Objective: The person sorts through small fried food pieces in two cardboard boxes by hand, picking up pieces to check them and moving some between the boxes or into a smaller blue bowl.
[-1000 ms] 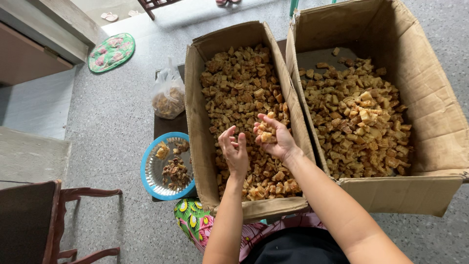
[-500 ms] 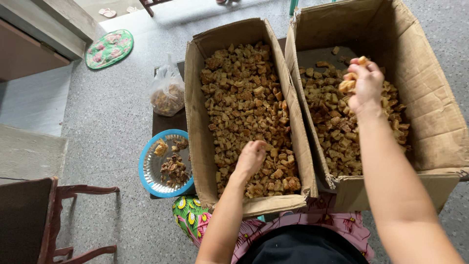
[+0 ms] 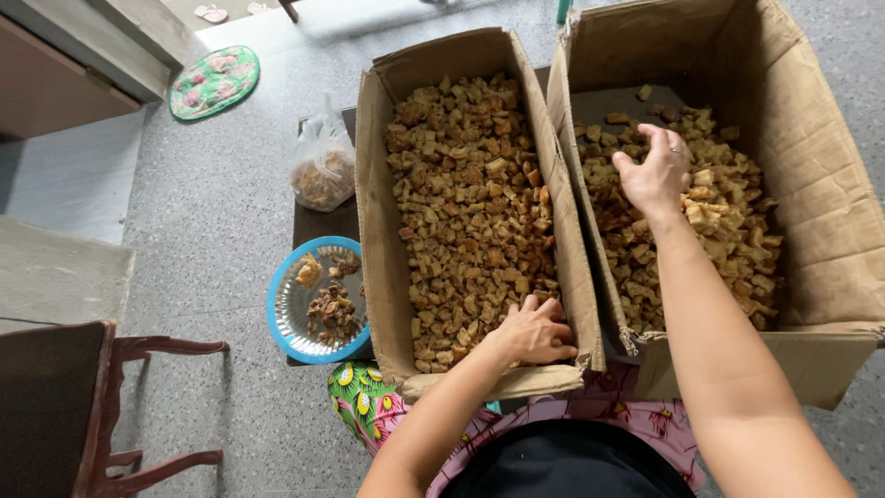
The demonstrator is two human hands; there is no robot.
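Two open cardboard boxes stand side by side, both filled with small brown cubes. My left hand (image 3: 535, 329) rests palm down on the cubes at the near end of the left box (image 3: 373, 231), fingers spread among them. My right hand (image 3: 656, 171) hovers over the cubes in the right box (image 3: 830, 184), fingers loosely apart and curled downward, with nothing seen in it. A ring shows on one finger.
A blue-rimmed plate (image 3: 281, 314) with a few brown pieces lies left of the left box. Behind it sits a clear plastic bag (image 3: 322, 171) of the same pieces. A wooden chair (image 3: 111, 406) stands at lower left, a green mat (image 3: 214, 81) at upper left.
My right hand carried a piece from the left box over to the right box and now shows none. My left hand dropped to the near end of the left box.
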